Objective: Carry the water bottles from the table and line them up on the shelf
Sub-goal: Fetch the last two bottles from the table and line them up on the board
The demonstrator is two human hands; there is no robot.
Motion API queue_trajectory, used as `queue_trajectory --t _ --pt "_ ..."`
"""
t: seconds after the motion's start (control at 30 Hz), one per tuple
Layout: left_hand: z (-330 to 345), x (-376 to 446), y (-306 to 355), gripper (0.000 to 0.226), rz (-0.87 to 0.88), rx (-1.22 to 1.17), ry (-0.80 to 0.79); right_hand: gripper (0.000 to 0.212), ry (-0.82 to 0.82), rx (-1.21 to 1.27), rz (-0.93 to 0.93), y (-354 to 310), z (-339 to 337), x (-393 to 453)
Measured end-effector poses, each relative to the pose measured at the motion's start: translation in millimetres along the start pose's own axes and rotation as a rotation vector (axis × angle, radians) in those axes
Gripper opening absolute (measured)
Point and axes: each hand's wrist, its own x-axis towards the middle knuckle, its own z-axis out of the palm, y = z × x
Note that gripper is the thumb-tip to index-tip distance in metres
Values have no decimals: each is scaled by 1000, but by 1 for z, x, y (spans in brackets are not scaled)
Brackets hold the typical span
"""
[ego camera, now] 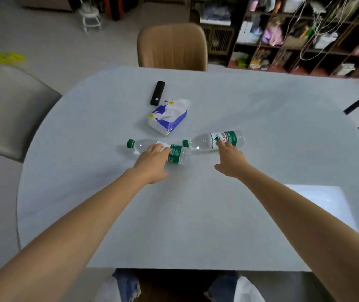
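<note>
Two clear water bottles with green caps and green-white labels lie on their sides on the white table point(174, 214), caps pointing left. My left hand point(152, 160) rests over the middle of the left bottle point(143, 145), fingers curled on top of its label. My right hand point(231, 158) reaches the right bottle point(204, 141), fingertips touching its label, fingers spread and not closed around it. The dark shelf point(305, 35) stands at the back right, its compartments crowded with items.
A blue and white tissue box point(167, 119) and a black remote point(157, 93) lie just beyond the bottles. A tan chair point(172, 46) stands at the table's far edge, a grey chair point(10, 110) at the left.
</note>
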Motion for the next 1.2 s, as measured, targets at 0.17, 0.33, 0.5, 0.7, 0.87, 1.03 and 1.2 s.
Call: queue_trajectory --t 0.17,0.33,0.5,0.7,0.87,1.03,1.2 --pt "17 70 -29 72 69 131 -3 84 20 -139 7 8 21 77" --pt "35 106 -47 74 57 157 -3 75 16 -342 -46 17 37 127" --pt "44 115 -47 75 93 305 68 65 -41 -248 -19 18 40 122" --pt "49 91 -49 66 385 385 -21 72 -89 92 186 13 62 57" --pt "69 42 -34 54 818 504 3 68 -85 154 256 2 84 0" --pt "70 11 -27 58 814 587 -38 55 -100 298 293 -4 91 -28" --pt "67 -15 -15 69 196 -123 42 60 -59 412 362 -7 94 -41"
